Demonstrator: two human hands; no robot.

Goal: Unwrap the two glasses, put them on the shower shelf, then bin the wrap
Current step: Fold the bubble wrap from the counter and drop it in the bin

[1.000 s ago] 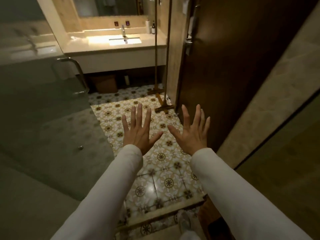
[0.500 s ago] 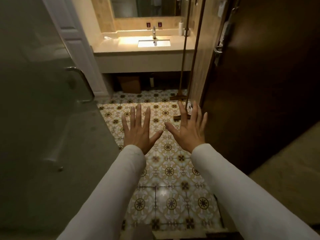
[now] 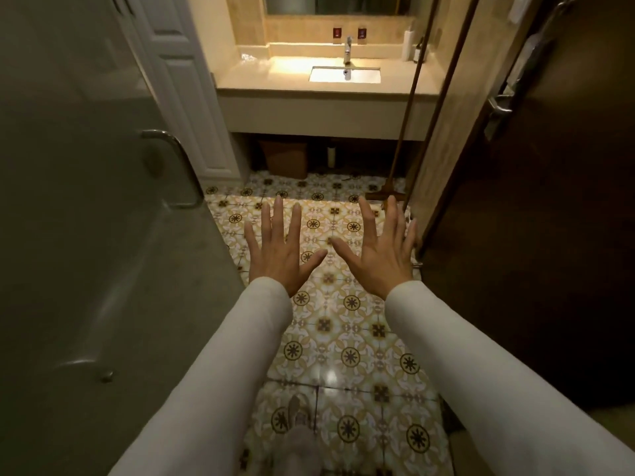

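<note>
My left hand (image 3: 280,250) and my right hand (image 3: 379,250) are stretched out in front of me, backs up, fingers spread, holding nothing. Both hover above the patterned floor tiles (image 3: 330,338) in the bathroom doorway. White sleeves cover both arms. Something shiny and clear (image 3: 249,58), perhaps wrapped glass, lies at the left end of the lit vanity counter (image 3: 323,89); I cannot tell what it is. A brown bin (image 3: 287,159) stands under the counter. No shower shelf is in sight.
A frosted glass shower door with a metal handle (image 3: 175,166) fills the left. A dark wooden door (image 3: 549,201) stands open on the right. Two long-handled mops (image 3: 409,108) lean by the right wall. The sink (image 3: 345,75), tap and bottles (image 3: 410,44) sit ahead.
I have stepped forward into the bathroom, so the vanity and bin are nearer and more centred. My hands stay spread and empty, a little further apart.
</note>
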